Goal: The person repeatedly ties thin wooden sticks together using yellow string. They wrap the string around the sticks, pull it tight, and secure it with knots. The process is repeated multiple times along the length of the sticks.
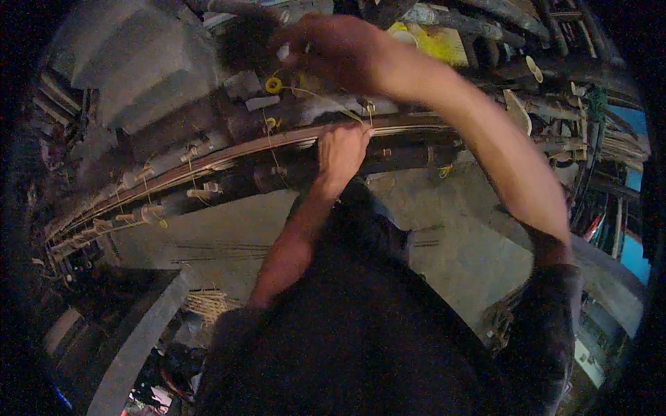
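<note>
A long bundle of thin brown strips [267,147] runs across in front of me along a dark beam, bending toward the left rim. My left hand [341,154] rests on this bundle with its fingers closed, pinching a thin yellow cord [322,98] at the thumb side. From there the cord slants up and left, beneath my raised right hand [340,52]. That hand is smeared by motion, so its fingers and anything in them are unclear. Just below it and to the left lies a small yellow ring-shaped roll [274,85].
Wooden pegs [205,190] and loops of thin cord line the beam. A grey covered shape [142,83] stands at the far left. Poles and timbers [485,28] fill the far right, near a yellow sheet [437,45]. A bundle of sticks [207,305] lies at lower left.
</note>
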Demonstrator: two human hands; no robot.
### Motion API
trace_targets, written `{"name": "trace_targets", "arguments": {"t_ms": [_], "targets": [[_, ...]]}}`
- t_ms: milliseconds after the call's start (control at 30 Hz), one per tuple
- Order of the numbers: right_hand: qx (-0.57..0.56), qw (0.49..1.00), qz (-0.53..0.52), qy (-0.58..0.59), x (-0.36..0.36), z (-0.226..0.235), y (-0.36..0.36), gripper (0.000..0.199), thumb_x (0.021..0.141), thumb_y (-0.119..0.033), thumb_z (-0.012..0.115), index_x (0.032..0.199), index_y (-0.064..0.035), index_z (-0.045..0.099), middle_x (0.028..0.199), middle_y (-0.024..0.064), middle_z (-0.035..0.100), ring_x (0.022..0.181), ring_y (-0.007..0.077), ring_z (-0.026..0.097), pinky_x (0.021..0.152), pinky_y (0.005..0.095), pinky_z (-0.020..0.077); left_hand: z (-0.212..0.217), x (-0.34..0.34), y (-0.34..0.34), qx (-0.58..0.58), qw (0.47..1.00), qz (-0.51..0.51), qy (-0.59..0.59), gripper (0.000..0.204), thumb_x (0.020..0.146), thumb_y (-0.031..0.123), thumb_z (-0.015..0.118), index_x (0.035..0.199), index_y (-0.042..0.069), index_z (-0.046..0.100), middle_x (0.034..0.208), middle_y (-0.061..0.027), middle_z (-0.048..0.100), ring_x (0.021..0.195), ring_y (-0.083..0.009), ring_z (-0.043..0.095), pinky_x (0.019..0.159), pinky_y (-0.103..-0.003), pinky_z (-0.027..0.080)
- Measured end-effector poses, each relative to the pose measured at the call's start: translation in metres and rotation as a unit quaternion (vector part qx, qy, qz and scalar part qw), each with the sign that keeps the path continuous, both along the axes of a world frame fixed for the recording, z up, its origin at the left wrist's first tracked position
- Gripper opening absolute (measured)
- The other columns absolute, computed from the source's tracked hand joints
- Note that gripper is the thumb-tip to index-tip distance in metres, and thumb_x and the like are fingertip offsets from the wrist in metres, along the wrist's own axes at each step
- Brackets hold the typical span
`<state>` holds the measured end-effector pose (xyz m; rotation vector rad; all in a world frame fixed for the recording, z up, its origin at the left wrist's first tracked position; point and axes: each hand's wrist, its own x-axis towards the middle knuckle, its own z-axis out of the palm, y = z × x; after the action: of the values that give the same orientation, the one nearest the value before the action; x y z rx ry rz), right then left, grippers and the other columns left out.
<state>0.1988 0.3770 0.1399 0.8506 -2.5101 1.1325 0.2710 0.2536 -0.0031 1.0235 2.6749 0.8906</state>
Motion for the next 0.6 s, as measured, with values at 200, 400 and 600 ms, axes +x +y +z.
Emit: {"name": "trace_targets", "arguments": {"t_ms": [200,400,600], "targets": [[-0.025,0.898,-0.227,-0.375,-0.015,-0.165,0.048,0.024,0.088,-0.015,0.049,0.105,-0.0009,0.056,0.083,0.0094,0.058,0.067,0.0221,0.057,0.058,0.0352,0.0462,-0.014,-0.007,0.000,0.007,0.998,-0.032,0.060,0.026,0.091,0.028,0.050,0.084,0.010,0.066,0.065,-0.0198,0.061,0.059,-0.0371,0.061,0.057,-0.048,0.049],[-0.108,0.919,-0.090,-0.367,0.184,-0.113,-0.009,0.028,0.084,-0.018,0.053,0.110,-0.0072,0.053,0.106,0.0213,0.060,0.103,0.0375,0.058,0.087,0.0467,0.0452,0.004,-0.003,-0.001,0.031,0.999,0.010,-0.028,0.026,0.084,0.030,0.060,0.078,0.006,0.065,0.074,-0.0147,0.064,0.070,-0.0339,0.063,0.066,-0.043,0.049],[0.099,0.912,-0.052,-0.395,0.191,-0.168,-0.051,0.029,0.088,-0.020,0.048,0.113,-0.0116,0.058,0.076,0.0165,0.065,0.070,0.0350,0.066,0.062,0.0486,0.0541,0.045,-0.066,0.045,0.193,0.923,0.004,-0.334,0.035,0.092,0.037,0.052,0.107,0.009,0.065,0.090,-0.0106,0.068,0.088,-0.0301,0.064,0.083,-0.034,0.046]]}}
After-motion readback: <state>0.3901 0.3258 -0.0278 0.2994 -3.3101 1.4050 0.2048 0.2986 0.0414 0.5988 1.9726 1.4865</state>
